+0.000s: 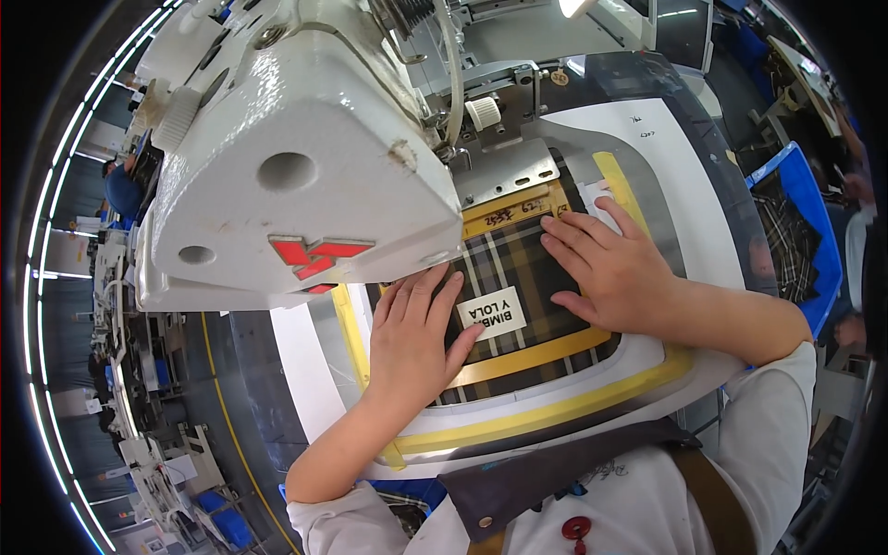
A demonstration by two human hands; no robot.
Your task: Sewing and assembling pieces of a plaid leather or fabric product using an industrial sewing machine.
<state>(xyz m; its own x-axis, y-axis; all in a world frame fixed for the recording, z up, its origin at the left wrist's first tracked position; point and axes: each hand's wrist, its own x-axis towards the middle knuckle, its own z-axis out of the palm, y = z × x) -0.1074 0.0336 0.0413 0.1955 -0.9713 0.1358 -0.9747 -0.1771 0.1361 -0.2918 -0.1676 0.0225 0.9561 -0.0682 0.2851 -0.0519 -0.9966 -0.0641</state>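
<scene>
A dark plaid fabric panel (504, 264) lies flat in front of me inside a yellow frame (532, 359). A cream label (493, 313) with dark lettering sits on the panel. My left hand (412, 338) rests on the panel's left side, fingers spread and partly under the sewing machine head; its thumb touches the label. My right hand (615, 273) lies on the panel's right side with fingers apart, fingertips near the frame's upper bar. Neither hand grips anything. The machine head hides the panel's upper left corner.
The white sewing machine head (305, 185) looms at the upper left. A metal plate (511, 176) borders the frame's far side. Yellow tape (555, 421) edges the white sheet (310, 356) beneath. A blue bin (823, 240) with plaid fabric stands right; a person (125, 190) is far left.
</scene>
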